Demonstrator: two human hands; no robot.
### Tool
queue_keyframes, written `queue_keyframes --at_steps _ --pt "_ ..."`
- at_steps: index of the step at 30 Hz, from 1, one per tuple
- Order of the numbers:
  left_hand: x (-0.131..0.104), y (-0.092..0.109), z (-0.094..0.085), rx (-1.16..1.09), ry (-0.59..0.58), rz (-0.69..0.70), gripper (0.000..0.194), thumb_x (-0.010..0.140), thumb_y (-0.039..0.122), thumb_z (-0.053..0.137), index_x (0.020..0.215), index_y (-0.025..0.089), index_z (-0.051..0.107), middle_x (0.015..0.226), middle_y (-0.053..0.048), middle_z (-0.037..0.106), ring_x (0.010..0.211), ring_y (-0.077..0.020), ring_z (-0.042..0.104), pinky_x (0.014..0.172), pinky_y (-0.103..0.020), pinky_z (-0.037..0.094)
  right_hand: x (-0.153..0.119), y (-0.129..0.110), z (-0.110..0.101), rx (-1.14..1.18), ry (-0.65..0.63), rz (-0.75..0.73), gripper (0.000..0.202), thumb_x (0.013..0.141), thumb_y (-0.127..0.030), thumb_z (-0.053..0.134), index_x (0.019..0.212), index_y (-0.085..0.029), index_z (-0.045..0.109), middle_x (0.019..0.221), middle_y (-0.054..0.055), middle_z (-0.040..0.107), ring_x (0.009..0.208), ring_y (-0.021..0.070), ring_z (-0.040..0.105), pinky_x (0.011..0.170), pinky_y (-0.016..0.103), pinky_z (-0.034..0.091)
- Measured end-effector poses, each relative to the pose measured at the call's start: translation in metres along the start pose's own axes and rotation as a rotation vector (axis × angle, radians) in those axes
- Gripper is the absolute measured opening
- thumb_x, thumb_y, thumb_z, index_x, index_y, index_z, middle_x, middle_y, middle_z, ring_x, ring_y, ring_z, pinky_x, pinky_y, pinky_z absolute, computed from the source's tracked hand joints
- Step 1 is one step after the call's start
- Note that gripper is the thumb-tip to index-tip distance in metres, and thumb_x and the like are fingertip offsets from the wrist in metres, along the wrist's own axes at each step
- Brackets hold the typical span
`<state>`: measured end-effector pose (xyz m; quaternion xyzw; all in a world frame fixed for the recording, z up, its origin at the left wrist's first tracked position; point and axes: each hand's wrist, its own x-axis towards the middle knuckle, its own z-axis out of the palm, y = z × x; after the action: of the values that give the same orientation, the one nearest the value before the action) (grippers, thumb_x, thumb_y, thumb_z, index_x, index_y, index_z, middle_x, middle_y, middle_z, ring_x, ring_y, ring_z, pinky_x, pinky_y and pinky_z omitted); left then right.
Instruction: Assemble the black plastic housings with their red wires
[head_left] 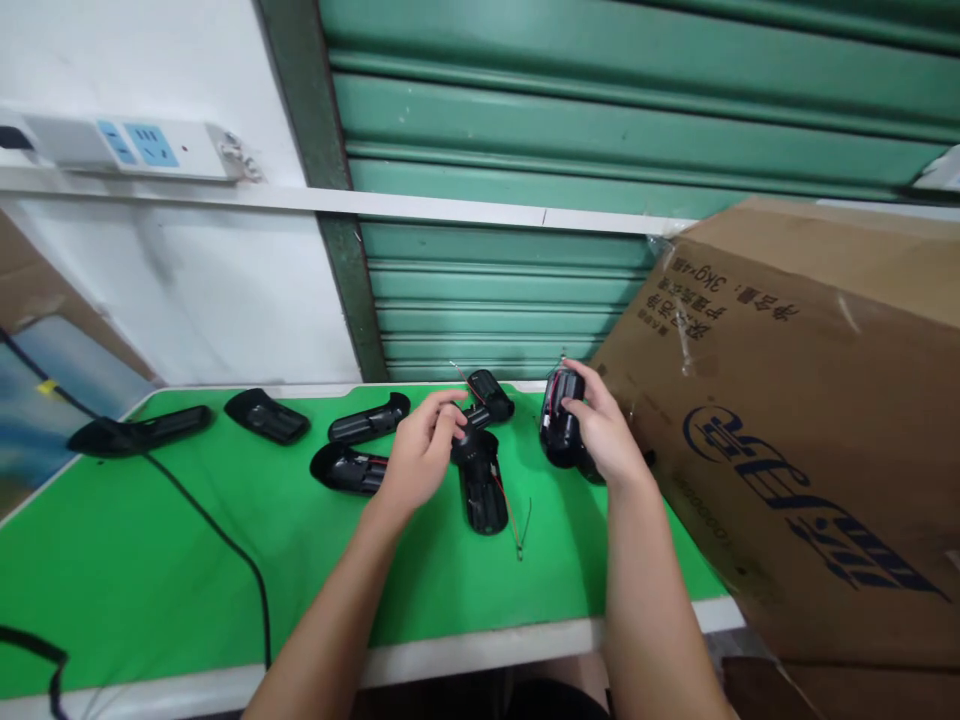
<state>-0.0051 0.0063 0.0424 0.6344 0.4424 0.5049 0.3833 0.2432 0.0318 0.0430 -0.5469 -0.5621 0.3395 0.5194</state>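
Observation:
My right hand (602,425) is closed round a black plastic housing (559,425) with red and white wires, at the right of the green mat. My left hand (426,445) has its fingers curled against a dark round part at the top of another black housing (484,495), which lies with an orange wire trailing toward the front. Behind it sits a further black housing (491,396) with a thin red wire. Left of my left hand are two black shells, one upper (367,422) and one lower (349,470), the lower partly hidden by my hand.
More black shells lie at the left (268,418) and far left (142,432). A black cable (217,530) crosses the green table (187,620). A large cardboard box (795,450) stands at the right; a power strip (150,147) is on the wall.

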Motion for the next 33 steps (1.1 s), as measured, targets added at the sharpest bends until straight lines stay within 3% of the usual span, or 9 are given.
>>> queue_keyframes --at_steps 3,6,9,12,15,19,22,26,33 --pt "0.001 -0.005 -0.004 0.145 0.024 0.053 0.035 0.104 0.038 0.04 0.094 0.017 0.066 0.073 0.0 0.06 0.068 -0.0139 0.057 0.065 -0.027 0.043 -0.006 0.003 0.012 -0.408 -0.138 -0.023 0.064 0.087 -0.018 0.043 0.151 -0.019 0.044 0.148 0.014 0.054 0.134 0.0278 0.054 0.112 0.045 0.043" --pt "0.002 -0.006 -0.004 0.255 -0.014 0.054 0.038 0.105 0.039 0.035 0.087 0.018 0.062 0.072 0.0 0.061 0.064 -0.0147 0.054 0.063 -0.029 0.04 -0.016 -0.004 0.031 -0.749 -0.309 0.047 0.068 0.089 -0.013 0.04 0.156 -0.014 0.037 0.146 0.021 0.054 0.132 0.0313 0.056 0.106 0.043 0.045" --pt "0.002 -0.007 0.002 0.405 -0.068 0.161 0.038 0.106 0.038 0.034 0.09 0.019 0.063 0.084 -0.004 0.067 0.081 -0.0193 0.061 0.078 -0.033 0.045 -0.022 -0.014 0.041 -1.054 -0.356 0.135 0.065 0.089 -0.009 0.039 0.154 -0.009 0.041 0.137 0.026 0.058 0.124 0.0374 0.06 0.098 0.045 0.046" --pt "-0.002 -0.011 0.011 0.583 -0.145 0.276 0.029 0.1 0.042 0.05 0.113 0.021 0.065 0.112 -0.009 0.07 0.11 -0.0255 0.061 0.102 -0.043 0.042 -0.024 -0.018 0.039 -1.219 -0.294 0.138 0.056 0.088 -0.008 0.04 0.141 -0.005 0.057 0.132 0.028 0.059 0.125 0.0415 0.054 0.097 0.049 0.043" --pt "-0.007 -0.019 0.018 0.738 -0.223 0.299 0.05 0.088 0.048 0.069 0.133 0.027 0.061 0.138 -0.011 0.063 0.132 -0.0317 0.05 0.119 -0.058 0.023 -0.024 -0.02 0.038 -1.296 -0.143 0.078 0.045 0.086 -0.008 0.045 0.125 -0.008 0.067 0.13 0.026 0.06 0.121 0.0414 0.053 0.093 0.049 0.041" --pt "-0.011 -0.026 0.02 0.833 -0.261 0.273 0.056 0.082 0.047 0.074 0.134 0.028 0.064 0.148 -0.012 0.056 0.141 -0.037 0.041 0.12 -0.068 0.012 -0.019 -0.025 0.051 -1.178 0.022 -0.124 0.041 0.091 -0.012 0.044 0.125 -0.014 0.067 0.126 0.019 0.066 0.115 0.0346 0.057 0.091 0.044 0.039" --pt "-0.013 -0.024 0.019 0.846 -0.249 0.263 0.051 0.083 0.041 0.071 0.132 0.027 0.065 0.147 -0.013 0.056 0.141 -0.0386 0.04 0.119 -0.072 0.011 -0.009 -0.025 0.067 -1.102 0.033 -0.156 0.036 0.097 -0.022 0.042 0.123 -0.014 0.067 0.121 0.018 0.07 0.114 0.0331 0.059 0.092 0.043 0.038" --pt "-0.014 -0.02 0.019 0.853 -0.21 0.235 0.044 0.081 0.032 0.067 0.124 0.026 0.066 0.142 -0.015 0.059 0.14 -0.0392 0.042 0.118 -0.074 0.008 0.006 -0.014 0.079 -1.138 0.006 -0.012 0.039 0.097 -0.035 0.048 0.118 -0.009 0.068 0.113 0.022 0.073 0.115 0.0384 0.059 0.094 0.047 0.036" --pt "-0.015 -0.023 0.021 0.873 -0.139 0.227 0.034 0.079 0.026 0.064 0.114 0.026 0.064 0.139 -0.015 0.06 0.139 -0.039 0.043 0.117 -0.076 0.007 0.01 -0.008 0.079 -1.137 -0.005 -0.041 0.036 0.096 -0.032 0.051 0.117 -0.012 0.073 0.098 0.02 0.076 0.106 0.0343 0.064 0.095 0.046 0.033"
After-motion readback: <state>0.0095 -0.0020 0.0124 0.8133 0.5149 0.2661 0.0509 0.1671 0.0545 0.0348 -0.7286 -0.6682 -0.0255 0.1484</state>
